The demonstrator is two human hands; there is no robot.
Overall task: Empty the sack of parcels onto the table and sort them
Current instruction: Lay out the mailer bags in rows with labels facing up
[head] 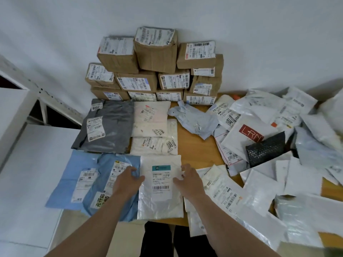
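Note:
A white poly parcel (160,203) with a teal-topped label lies flat at the table's front edge. My left hand (127,180) grips its left edge and my right hand (187,179) grips its right edge. To its left lie two blue parcels (74,180). Behind them sit a grey parcel (109,127) and cream parcels (151,125). Brown cardboard boxes (156,67) are stacked against the wall. An unsorted heap of white mailers (269,164) covers the right side.
A crumpled pale blue bag (194,119) lies mid-table on the wooden table (196,151). A black bubble mailer (265,149) rests in the heap. White shelving (22,101) stands at the left. Some mailers overhang the front edge at the right.

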